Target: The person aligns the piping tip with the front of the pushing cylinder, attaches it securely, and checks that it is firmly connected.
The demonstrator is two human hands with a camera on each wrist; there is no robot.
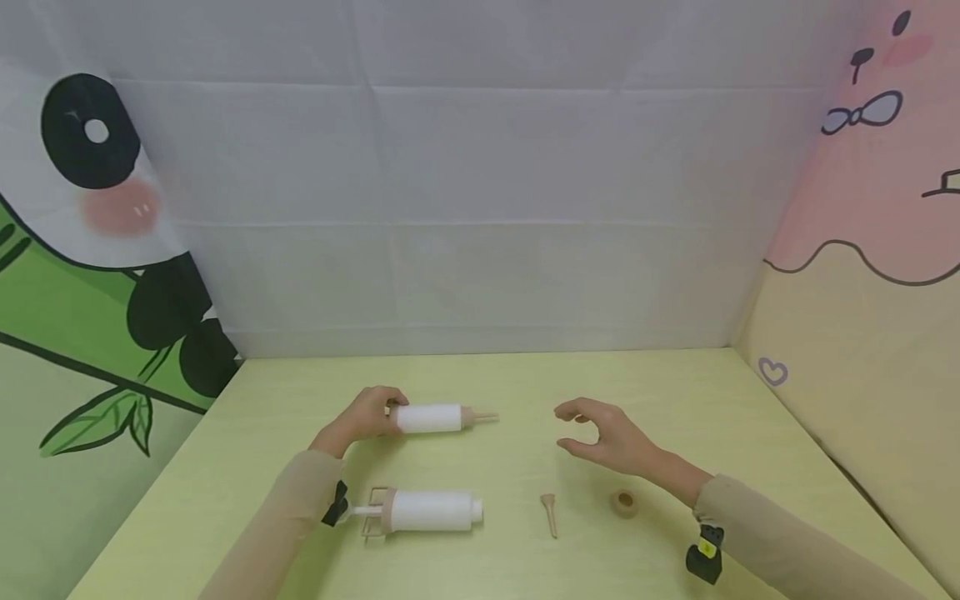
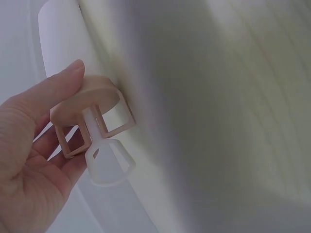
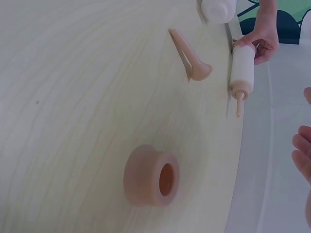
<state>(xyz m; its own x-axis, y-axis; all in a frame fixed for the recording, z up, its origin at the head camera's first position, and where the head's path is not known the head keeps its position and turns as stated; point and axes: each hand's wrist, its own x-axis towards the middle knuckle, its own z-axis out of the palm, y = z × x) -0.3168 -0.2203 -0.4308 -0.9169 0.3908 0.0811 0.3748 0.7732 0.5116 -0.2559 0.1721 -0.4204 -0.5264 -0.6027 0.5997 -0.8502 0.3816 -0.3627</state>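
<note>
Holding One White Tube by Its Back End

The left hand [image 1: 375,411] grips a white tube [image 1: 429,418] at its back end, over the far part of the table [image 1: 660,392]. The thumb lies by the tan collar [image 2: 85,99], and other fingers are bent behind it. That looks like a good spot to hold, because the collar is wide and has two square loops under it that may help stop a slip. The white pull ring [image 2: 109,184] sticks out past the hand, so nothing covers it. At the other end, a thin tan spout [image 1: 480,416] points to the right, toward the other hand. I cannot tell if this tube touches the table.

The right hand [image 1: 617,437] holds nothing. Its thumb and fingers are apart, with a gap like a big letter C, and it faces the spout but is well apart from it.

Nearer the person, a second white tube [image 1: 432,511] lies on its side, pointing right too. Its front has no spout on it. To its right lies a loose tan spout [image 1: 551,515], maybe one that fits there. Next comes a tan ring [image 3: 141,182], sitting with its hole facing up, near the right hand.
</note>
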